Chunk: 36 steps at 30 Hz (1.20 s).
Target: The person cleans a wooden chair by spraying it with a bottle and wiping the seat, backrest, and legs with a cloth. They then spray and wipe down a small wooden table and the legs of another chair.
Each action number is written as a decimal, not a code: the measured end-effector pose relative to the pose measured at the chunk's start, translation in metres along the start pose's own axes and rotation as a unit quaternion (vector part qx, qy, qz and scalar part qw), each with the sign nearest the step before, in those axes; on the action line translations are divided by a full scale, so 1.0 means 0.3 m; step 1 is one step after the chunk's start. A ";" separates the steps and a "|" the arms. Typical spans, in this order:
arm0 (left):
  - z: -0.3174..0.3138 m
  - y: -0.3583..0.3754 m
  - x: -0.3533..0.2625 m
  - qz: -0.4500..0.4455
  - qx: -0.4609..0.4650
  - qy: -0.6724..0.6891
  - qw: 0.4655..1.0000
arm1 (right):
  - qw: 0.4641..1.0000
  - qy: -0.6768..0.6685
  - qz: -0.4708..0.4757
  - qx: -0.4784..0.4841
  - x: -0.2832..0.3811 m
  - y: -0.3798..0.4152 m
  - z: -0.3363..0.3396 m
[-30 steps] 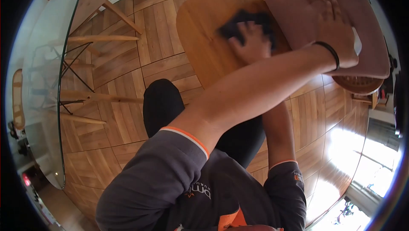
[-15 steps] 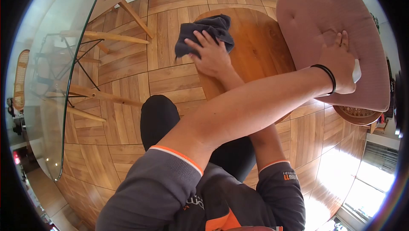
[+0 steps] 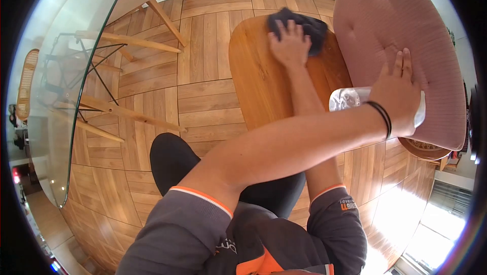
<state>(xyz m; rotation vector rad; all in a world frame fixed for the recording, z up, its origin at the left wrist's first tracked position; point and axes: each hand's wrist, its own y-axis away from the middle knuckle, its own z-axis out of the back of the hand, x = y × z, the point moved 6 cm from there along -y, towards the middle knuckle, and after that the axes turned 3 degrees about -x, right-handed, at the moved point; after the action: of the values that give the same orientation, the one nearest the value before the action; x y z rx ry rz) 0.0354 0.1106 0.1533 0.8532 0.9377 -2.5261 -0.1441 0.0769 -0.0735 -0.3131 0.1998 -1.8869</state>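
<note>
My arms cross, the left forearm passing over the right. My right hand (image 3: 291, 46) lies spread on a dark grey cloth (image 3: 317, 29), pressing it onto a rounded brown wooden surface (image 3: 258, 67), near its far edge. The cloth is bunched and slightly blurred. My left hand (image 3: 398, 95), with a black band at its wrist, is at the pink tufted cushion (image 3: 390, 6). Under its palm is a clear plastic container (image 3: 346, 99), perhaps a bottle; a whitish part shows at the heel of the hand. Its fingertips rest against the cushion.
A glass tabletop (image 3: 56, 87) with a dark edge stands at the left, with wooden chair legs (image 3: 167, 21) beside and beneath it. A woven round seat (image 3: 426, 145) shows below the cushion. Wood-patterned floor tiles (image 3: 208, 102) lie all around.
My right hand has swept the cloth rightward across the wooden surface, from its left edge to its far right. The left hand has shifted slightly down, and more of the clear container shows.
</note>
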 end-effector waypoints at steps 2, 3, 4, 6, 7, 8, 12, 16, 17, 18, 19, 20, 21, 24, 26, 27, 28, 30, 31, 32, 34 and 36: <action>-0.037 0.027 -0.039 0.014 -0.053 0.025 0.998 | 0.996 -0.044 0.079 -0.011 0.156 0.070 0.003; -0.053 0.041 -0.057 0.019 -0.064 0.051 0.996 | 0.992 -0.062 0.106 -0.009 0.217 0.113 0.011; -0.067 0.053 -0.070 0.025 -0.074 0.076 0.994 | 0.988 -0.080 0.132 -0.006 0.257 0.161 0.028; -0.093 0.071 -0.087 0.032 -0.073 0.099 0.992 | 0.981 -0.109 0.162 0.014 0.274 0.275 0.068; -0.099 0.085 -0.100 0.034 -0.085 0.120 0.989 | 0.976 -0.124 0.177 0.024 0.276 0.336 0.097; -0.105 0.099 -0.112 0.037 -0.097 0.141 0.985 | 0.975 -0.128 0.175 0.038 0.253 0.397 0.124; -0.161 0.119 -0.182 0.033 -0.134 0.190 0.972 | 0.978 -0.116 0.128 0.114 0.086 0.636 0.274; -0.212 0.124 -0.222 0.075 -0.173 0.238 0.953 | 0.989 -0.025 0.010 0.143 -0.120 0.838 0.375; -0.218 0.125 -0.231 0.083 -0.188 0.240 0.949 | 0.989 0.000 -0.020 0.145 -0.173 0.869 0.390; -0.225 0.126 -0.240 0.091 -0.203 0.242 0.944 | 0.991 0.000 -0.023 0.136 -0.213 0.879 0.398; -0.231 0.128 -0.247 0.098 -0.214 0.230 0.944 | 0.991 0.000 -0.026 0.128 -0.254 0.882 0.400; -0.234 0.129 -0.253 0.105 -0.224 0.218 0.944 | 0.992 0.000 -0.031 0.119 -0.294 0.876 0.399; -0.232 0.132 -0.257 0.098 -0.229 0.200 0.948 | 0.993 0.006 -0.029 0.113 -0.334 0.845 0.385; -0.239 0.146 -0.248 0.092 -0.250 0.137 0.954 | 0.997 0.013 -0.027 0.074 -0.471 0.680 0.310; -0.264 0.147 -0.249 0.101 -0.263 0.100 0.954 | 0.996 0.013 -0.043 0.071 -0.514 0.598 0.260; -0.274 0.149 -0.246 0.101 -0.263 0.093 0.955 | 0.996 0.017 -0.052 0.066 -0.511 0.587 0.255; -0.284 0.151 -0.243 0.102 -0.262 0.086 0.956 | 0.996 0.024 -0.062 0.061 -0.495 0.580 0.256; -0.288 0.150 -0.241 0.114 -0.267 0.083 0.953 | 0.996 0.028 -0.057 0.064 -0.444 0.623 0.255; -0.279 0.150 -0.234 0.123 -0.269 0.089 0.951 | 0.997 0.025 -0.046 0.065 -0.413 0.655 0.269; -0.281 0.152 -0.238 0.127 -0.267 0.095 0.951 | 0.997 0.021 -0.038 0.065 -0.366 0.695 0.291; -0.292 0.139 -0.274 0.128 -0.256 0.109 0.952 | 0.991 -0.005 -0.019 0.135 -0.235 0.794 0.334; -0.283 0.133 -0.293 0.139 -0.248 0.121 0.951 | 0.983 -0.046 0.004 0.180 -0.089 0.881 0.396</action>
<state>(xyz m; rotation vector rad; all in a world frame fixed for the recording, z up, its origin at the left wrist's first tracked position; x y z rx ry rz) 0.1582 0.1453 0.1376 1.0495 1.3447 -1.8539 0.1387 0.0167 -0.0404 -0.1499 -0.2020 -1.8546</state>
